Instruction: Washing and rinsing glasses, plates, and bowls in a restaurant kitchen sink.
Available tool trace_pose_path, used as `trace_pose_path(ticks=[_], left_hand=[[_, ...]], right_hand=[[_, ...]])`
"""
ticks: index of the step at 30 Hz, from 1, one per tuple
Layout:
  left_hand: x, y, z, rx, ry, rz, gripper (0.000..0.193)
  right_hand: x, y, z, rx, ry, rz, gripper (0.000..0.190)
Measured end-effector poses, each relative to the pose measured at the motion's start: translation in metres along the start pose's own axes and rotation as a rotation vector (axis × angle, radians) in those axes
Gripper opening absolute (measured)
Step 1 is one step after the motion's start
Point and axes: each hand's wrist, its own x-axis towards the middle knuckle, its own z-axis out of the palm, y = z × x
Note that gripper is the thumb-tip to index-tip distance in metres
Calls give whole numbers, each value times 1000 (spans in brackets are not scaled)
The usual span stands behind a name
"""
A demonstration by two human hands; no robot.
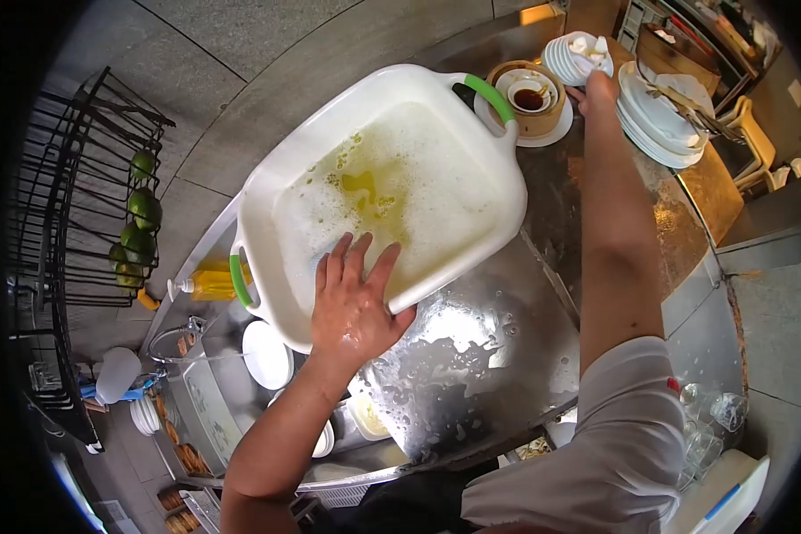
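Note:
A white plastic basin point(454, 173) with green-gripped handles sits in front of me, holding cloudy, sudsy water with a yellow-green patch. My left hand point(357, 304) lies over its near rim, fingers spread towards the water and holding nothing visible. Something pale blue beside those fingers is mostly hidden. At the far right, my right hand point(595, 95) grips a tilted stack of small white dishes point(561, 61) with crumpled tissue in the top one. Close by is a bamboo steamer point(553, 120) on a white plate, containing small dishes and dark sauce.
Stacked white plates with cutlery point(661, 127) stand right of my right hand. The wet steel counter point(467, 347) borders a sink with a white plate point(268, 355). A yellow liquid bottle point(212, 285) and black wire rack point(73, 220) with green fruit are left. Glasses point(701, 427) stand lower right.

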Motion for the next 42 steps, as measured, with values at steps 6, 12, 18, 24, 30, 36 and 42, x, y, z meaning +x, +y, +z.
trace_pose_path(ticks=[6,12,18,24,30,36,42], left_hand=[[-4,-1,0,-32,-34,-15,71],[-1,-3,1,-58,-32,5,68],[2,-4,1,-58,-17,50,63],[3,-6,0,-81,-31,52,56],[2,-7,0,-92,-8,47,53],[0,-9,2,-82,-19,38,57],[-6,-10,2,-56,81,90,63]], right_hand=[[10,24,3,-29,-16,-50,42],[16,11,8,-60,-184,60,38],[42,27,31,46,-91,-12,42],[52,41,28,42,-66,-148,47],[11,30,21,315,-110,-158,42],[-45,-9,5,372,-380,-300,40],[-142,-43,-73,216,-602,-133,50]])
